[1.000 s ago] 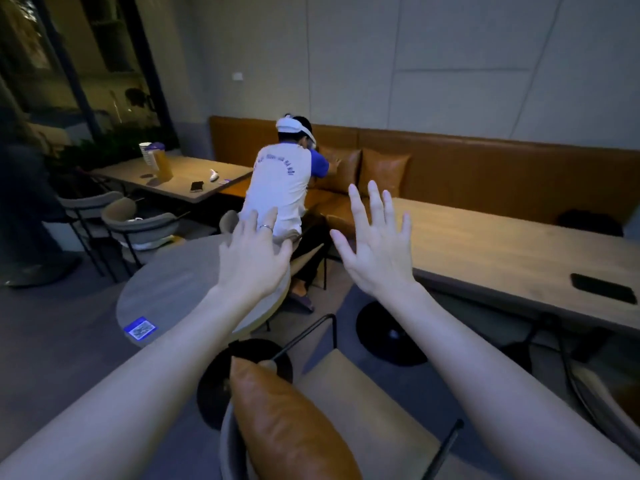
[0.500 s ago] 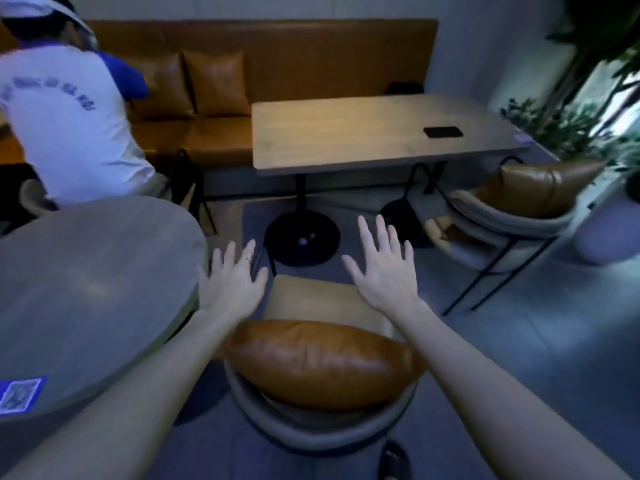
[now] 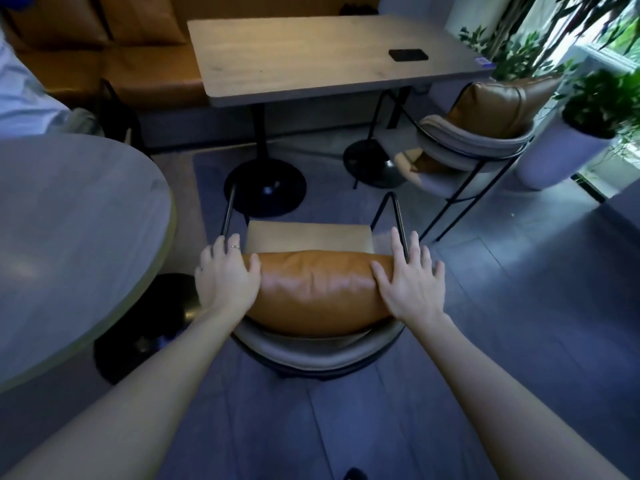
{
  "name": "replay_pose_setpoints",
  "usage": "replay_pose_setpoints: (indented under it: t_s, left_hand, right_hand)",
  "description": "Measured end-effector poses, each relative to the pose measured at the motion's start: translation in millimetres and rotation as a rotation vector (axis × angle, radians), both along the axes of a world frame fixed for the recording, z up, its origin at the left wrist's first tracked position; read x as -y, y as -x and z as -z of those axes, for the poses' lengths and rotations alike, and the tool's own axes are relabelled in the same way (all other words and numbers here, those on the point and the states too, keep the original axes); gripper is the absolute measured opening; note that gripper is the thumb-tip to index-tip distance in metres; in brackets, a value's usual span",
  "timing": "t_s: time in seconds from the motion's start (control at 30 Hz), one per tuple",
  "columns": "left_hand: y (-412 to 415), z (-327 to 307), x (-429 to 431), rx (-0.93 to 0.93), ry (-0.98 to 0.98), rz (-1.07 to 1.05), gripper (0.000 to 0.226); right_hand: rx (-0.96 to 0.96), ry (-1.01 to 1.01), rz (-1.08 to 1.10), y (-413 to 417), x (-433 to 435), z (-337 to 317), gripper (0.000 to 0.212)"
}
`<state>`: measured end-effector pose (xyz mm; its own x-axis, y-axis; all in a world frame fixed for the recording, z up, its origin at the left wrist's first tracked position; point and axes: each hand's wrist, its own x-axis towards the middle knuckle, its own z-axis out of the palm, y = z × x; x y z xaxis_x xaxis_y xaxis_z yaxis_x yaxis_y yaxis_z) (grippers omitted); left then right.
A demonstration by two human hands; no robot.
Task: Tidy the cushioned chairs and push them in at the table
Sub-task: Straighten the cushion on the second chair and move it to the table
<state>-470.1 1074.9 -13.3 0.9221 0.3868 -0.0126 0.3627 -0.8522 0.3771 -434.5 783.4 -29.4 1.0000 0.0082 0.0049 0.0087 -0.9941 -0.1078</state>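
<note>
1. Bracketing the tan cushion [image 3: 317, 289] from both ends, the left hand [image 3: 227, 277] and the right hand [image 3: 410, 280] lie spread and flat, fingers open, thumbs on the cushion's top; neither is closed around anything.
2. That cushion stands along the curved back of the near chair [image 3: 311, 353], which sits facing the rectangular table [image 3: 311, 53], with its seat well short of the table edge.
3. My reading: the step in hand is straightening this cushion, and the push-in has not begun.
4. The next move likely calls for squaring the cushion, then closing both hands on the backrest or the thin black armrest rails and driving the chair straight forward.
5. Edges to mind: the table's black pedestal base [image 3: 265, 188] lies directly ahead of the seat, so the front legs may meet it before the seat goes under.
6. Room is tight on the left, where the round table [image 3: 76, 237] comes near the left forearm; the floor on the right is open.
7. A second chair [image 3: 474, 140] with its own cushion waits at the table's right end, angled outward, near a white planter [image 3: 557, 157].
</note>
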Motion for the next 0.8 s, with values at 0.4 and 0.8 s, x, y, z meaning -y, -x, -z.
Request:
replay_pose_setpoints:
  t_s: [0.4,0.8]
  left_hand:
    - [40,29,-4,0.288,0.851,-0.398,0.085]
    - [49,106,-7,-0.066,0.811,-0.306,0.127]
  right_hand:
    - [0.059,-0.822,0.275,30,42,21,0.118]
    - [-0.396,-1.176,0.604,40,22,85,0.134]
